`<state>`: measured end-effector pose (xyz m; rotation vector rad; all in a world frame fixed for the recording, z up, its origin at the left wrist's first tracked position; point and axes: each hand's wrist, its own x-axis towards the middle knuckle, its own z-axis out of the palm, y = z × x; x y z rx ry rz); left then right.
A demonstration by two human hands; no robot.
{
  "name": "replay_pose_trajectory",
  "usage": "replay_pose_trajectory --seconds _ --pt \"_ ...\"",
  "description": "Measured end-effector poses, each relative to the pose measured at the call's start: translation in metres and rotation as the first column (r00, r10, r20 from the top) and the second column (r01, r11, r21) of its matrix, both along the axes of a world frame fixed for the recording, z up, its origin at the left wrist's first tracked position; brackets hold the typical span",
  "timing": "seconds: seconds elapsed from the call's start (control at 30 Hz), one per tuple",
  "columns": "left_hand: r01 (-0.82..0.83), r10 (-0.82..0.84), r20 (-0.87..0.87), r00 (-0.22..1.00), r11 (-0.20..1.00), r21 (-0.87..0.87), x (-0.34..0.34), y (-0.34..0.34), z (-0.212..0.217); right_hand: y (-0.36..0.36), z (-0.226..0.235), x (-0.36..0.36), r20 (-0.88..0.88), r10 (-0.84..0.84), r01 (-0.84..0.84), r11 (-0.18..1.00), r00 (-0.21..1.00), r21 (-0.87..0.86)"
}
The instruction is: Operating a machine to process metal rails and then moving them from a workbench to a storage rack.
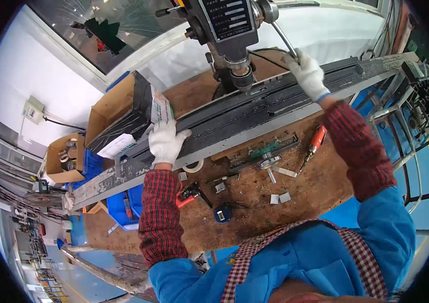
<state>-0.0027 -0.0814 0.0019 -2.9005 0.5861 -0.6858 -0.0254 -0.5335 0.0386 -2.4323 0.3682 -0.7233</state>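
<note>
My left hand, in a white glove, lies on a long dark metal profile with its fingers stretched and the thumb out to the side. The profile rests lengthwise on a grey beam that crosses the bench. My right hand, gloved the same way, is closed around the end of the feed lever of a drill press. The chuck sits just above the profile, between my two hands. Whether the bit touches the metal I cannot make out.
On the wooden bench lie a red-handled tool, a green vise, a tape measure, a tape roll and small metal plates. Cardboard boxes and a blue bin stand left. A metal frame stands right.
</note>
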Motion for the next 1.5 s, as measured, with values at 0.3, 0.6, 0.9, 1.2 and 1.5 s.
replay_pose_trajectory --seconds 0.3,0.6,0.9,1.2,1.5 --pt "0.010 -0.010 0.017 1.000 1.000 -0.010 0.000 0.004 0.001 -0.003 0.186 -0.101 -0.051 -0.041 -0.022 0.530 0.998 -0.848" --pt "0.010 -0.010 0.003 1.000 1.000 -0.029 -0.004 -0.010 0.006 -0.059 0.318 0.042 0.326 0.444 -0.044 0.643 0.835 -0.765" --pt "0.125 -0.142 -0.122 0.982 0.982 -0.140 0.006 0.018 -0.001 -0.052 0.249 0.030 0.422 0.337 -0.123 0.881 0.842 -0.458" --pt "0.038 -0.015 -0.271 0.962 0.996 0.078 -0.133 0.063 0.029 0.018 -0.028 -0.221 0.001 0.502 -0.379 0.652 0.865 0.657" --pt "-0.226 0.267 -0.705 0.658 0.962 0.153 -0.314 0.003 0.060 0.174 -0.134 -0.264 0.355 0.642 -0.184 -0.319 0.680 0.930"
